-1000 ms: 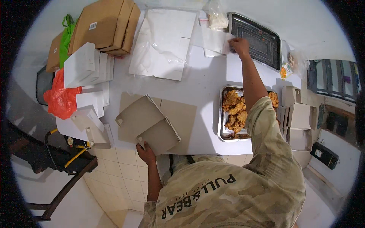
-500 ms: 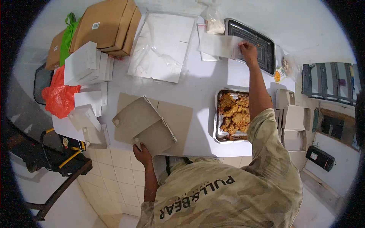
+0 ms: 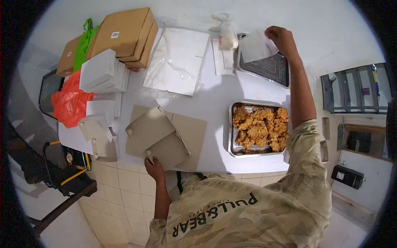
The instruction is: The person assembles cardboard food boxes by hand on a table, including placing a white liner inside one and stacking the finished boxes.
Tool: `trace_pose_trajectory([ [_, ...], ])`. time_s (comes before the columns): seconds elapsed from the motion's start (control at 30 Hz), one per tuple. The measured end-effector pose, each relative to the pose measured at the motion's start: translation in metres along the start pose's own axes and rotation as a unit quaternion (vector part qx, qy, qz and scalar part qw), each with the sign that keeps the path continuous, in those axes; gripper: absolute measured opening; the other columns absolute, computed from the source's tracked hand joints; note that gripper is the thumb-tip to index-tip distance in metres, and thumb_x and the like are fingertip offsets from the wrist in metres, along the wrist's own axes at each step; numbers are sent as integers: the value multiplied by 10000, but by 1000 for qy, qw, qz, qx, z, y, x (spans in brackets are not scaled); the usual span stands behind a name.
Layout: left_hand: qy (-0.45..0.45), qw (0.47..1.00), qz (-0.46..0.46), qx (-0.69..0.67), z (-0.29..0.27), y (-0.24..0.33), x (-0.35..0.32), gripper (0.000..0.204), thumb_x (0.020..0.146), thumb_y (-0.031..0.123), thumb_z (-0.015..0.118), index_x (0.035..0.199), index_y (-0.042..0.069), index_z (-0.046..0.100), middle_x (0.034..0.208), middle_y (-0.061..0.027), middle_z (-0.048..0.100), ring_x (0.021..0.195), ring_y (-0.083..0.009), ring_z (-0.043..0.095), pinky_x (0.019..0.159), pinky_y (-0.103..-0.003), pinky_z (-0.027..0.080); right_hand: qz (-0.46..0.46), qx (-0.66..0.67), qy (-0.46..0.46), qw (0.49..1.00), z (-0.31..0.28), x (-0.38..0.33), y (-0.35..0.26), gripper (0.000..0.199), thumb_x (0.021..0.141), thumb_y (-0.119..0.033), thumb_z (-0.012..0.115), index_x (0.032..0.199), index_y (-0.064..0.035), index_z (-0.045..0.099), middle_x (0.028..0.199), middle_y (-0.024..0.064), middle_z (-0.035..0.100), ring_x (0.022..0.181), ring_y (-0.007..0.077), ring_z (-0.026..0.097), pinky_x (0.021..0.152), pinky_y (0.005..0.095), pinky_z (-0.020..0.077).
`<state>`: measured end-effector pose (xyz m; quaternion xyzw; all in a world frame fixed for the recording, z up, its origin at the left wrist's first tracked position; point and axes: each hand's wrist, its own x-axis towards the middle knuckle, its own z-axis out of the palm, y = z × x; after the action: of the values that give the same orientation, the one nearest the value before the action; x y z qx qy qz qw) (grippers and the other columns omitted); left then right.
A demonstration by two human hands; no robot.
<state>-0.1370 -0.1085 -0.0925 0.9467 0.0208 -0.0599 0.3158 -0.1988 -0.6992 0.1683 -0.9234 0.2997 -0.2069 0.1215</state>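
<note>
An open cardboard food box [image 3: 149,126], grey-brown inside, lies with its lid laid back near the table's front edge. My left hand [image 3: 154,168] grips the near edge of this box, thumb over the rim. At the far right, my right hand [image 3: 283,40] pinches the corner of a thin translucent paper sheet [image 3: 258,46]. The sheet hangs above a dark baking tray [image 3: 269,69], covering part of it. Left of my right forearm stands a metal tray [image 3: 230,128] with several pieces of golden fried food [image 3: 258,128].
A flat cardboard sheet [image 3: 198,138] lies under the open box. Plastic-wrapped white sheets [image 3: 180,58] lie at the back. On the left are brown cartons [image 3: 124,33], folded white boxes [image 3: 99,70] and a red plastic bag [image 3: 71,99]. A clear bag [image 3: 227,37] stands near the wall.
My right hand has moved up and right, carrying the paper sheet, which now hangs over the dark tray. My left hand stays on the box. The whole view has shifted slightly.
</note>
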Motion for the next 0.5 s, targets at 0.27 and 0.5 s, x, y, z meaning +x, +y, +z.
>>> trace_pose_trajectory([
  [0.27, 0, 1000, -8, -27, -2, 4, -2, 313, 823, 169, 501, 1057, -38, 481, 1029, -207, 505, 957, -358, 489, 813, -395, 378, -83, -98, -19, 991, -85, 43, -38, 119, 768, -109, 578, 838, -16, 600, 692, 74, 607, 676, 124, 580, 653, 252, 460],
  [0.5, -64, 994, -17, -85, -4, 4, -3, 326, 826, 172, 514, 1063, -48, 472, 1051, -197, 503, 970, -328, 493, 820, -383, 386, -70, 44, -64, 994, -143, 42, -59, 132, 780, -154, 587, 814, -30, 619, 740, 41, 612, 684, 131, 578, 675, 267, 472],
])
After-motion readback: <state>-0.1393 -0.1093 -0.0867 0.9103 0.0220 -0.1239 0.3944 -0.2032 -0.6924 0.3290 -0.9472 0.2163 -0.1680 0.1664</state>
